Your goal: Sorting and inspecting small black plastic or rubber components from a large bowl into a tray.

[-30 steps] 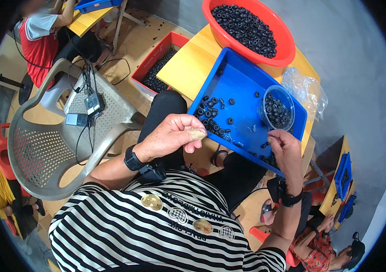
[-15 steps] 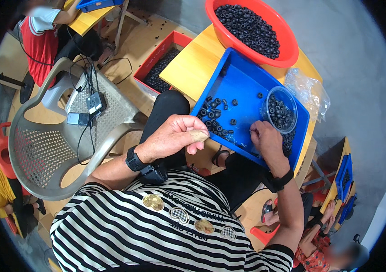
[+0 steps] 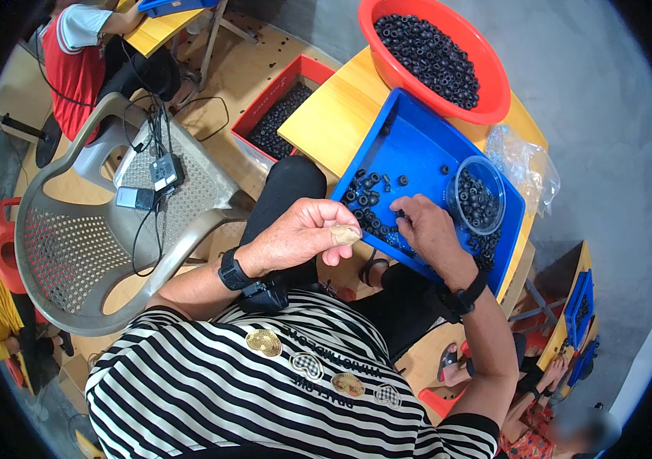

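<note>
My left hand (image 3: 312, 234) is raised by the tray's near left edge with its fingers closed in a pinch. A tan wrap (image 3: 344, 235) covers its thumb tip. Whatever lies between those fingers is hidden. My right hand (image 3: 431, 233) reaches down into the blue tray (image 3: 410, 130), thumb and fingertips around a small black ring-shaped part (image 3: 400, 214). Several similar black parts (image 3: 368, 200) lie loose to its left. A round clear tub (image 3: 478, 194), holding more of them, stands in the tray on the right, with a dark heap (image 3: 485, 246) beside it.
A red basin (image 3: 437, 65) full of black parts stands behind the tray on the yellow table (image 3: 334, 115). A clear plastic bag (image 3: 525, 164) lies at right. A red box (image 3: 284, 107) of parts and a grey chair (image 3: 104, 222) with cables are left. Other people sit nearby.
My right hand has moved left across the tray, from near the tub to the loose parts, and its fingers now meet around one. My left hand keeps its pinch.
</note>
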{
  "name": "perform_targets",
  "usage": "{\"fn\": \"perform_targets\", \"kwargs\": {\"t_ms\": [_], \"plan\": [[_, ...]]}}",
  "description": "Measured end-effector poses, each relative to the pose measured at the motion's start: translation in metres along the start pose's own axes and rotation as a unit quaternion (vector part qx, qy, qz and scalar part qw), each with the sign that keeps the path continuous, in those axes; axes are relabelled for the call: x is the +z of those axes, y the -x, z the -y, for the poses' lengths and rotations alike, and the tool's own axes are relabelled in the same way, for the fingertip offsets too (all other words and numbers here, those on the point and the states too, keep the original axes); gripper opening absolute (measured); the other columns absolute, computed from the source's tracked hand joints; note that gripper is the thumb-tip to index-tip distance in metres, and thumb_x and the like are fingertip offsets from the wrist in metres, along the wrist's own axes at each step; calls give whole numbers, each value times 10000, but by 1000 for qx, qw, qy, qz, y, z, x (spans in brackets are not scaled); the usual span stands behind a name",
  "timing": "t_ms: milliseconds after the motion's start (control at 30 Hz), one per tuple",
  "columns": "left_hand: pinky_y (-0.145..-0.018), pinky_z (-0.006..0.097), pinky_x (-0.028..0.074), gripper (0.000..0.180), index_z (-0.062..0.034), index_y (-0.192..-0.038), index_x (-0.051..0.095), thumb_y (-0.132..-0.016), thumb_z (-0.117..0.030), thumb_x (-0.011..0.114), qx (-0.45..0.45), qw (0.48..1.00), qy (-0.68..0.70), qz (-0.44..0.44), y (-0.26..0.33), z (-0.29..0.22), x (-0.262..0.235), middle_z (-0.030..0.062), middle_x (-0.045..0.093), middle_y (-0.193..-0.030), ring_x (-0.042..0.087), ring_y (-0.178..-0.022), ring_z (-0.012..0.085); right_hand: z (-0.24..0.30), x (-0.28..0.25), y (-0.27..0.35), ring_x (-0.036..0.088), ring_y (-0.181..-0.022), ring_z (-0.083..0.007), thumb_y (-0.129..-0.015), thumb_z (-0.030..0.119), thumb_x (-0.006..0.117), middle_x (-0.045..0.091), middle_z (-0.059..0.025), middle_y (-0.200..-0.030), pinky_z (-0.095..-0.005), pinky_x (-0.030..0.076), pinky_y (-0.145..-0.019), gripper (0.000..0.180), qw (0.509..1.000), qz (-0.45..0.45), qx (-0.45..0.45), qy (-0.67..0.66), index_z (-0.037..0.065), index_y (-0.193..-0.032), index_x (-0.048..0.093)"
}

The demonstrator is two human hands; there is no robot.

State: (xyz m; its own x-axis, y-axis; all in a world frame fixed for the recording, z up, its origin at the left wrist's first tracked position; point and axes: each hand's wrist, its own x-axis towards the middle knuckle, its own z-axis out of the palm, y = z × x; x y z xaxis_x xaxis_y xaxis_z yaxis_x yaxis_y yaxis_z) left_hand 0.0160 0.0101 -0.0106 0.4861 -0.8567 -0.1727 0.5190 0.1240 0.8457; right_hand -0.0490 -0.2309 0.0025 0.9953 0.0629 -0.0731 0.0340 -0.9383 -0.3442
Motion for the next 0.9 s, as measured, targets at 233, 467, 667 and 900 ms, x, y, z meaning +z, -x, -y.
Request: {"fn": "perform_targets", "kwargs": {"t_ms": [233, 467, 667, 900], "plan": [[-564, 178, 485, 136, -20, -964, 602, -909, -140, 572, 4, 1000, -4, -1, -3, 0, 1, 42, 642, -775, 590, -621, 53, 28, -22, 6, 526, -630, -124, -741, 0, 645, 534, -49, -728, -256, 431, -548, 228, 957, -42, 67, -279, 71, -958, 637], [-627, 186, 498, 271, -19, -1155, 563, -916, -145, 557, 17, 998, 53, 22, -8, -10, 25, 61, 643, -950, 591, -691, 51, 60, -29, 30, 514, -631, -85, -728, -43, 636, 552, -29, -758, -217, 422, -547, 249, 916, -152, 35, -369, 37, -965, 639], [-646, 200, 515, 282, -17, -1162, 560, -904, -131, 571, 11, 998, 49, 36, -9, -9, 34, 24, 621, -914, 599, -725, 63, 80, -28, 39, 531, -623, -88, -692, -83, 641, 575, -42, -778, -215, 429, -536, 320, 946, -200, -51, -251, 63, -977, 646], [-637, 206, 522, 255, -19, -1105, 566, -861, -75, 616, 3, 994, 103, 34, -4, -11, 38, 22, 610, -867, 612, -732, 78, 83, -23, 53, 560, -627, -94, -698, -72, 668, 608, -50, -780, -216, 453, -551, 266, 891, -231, 49, -387, 54, -930, 641]]}}
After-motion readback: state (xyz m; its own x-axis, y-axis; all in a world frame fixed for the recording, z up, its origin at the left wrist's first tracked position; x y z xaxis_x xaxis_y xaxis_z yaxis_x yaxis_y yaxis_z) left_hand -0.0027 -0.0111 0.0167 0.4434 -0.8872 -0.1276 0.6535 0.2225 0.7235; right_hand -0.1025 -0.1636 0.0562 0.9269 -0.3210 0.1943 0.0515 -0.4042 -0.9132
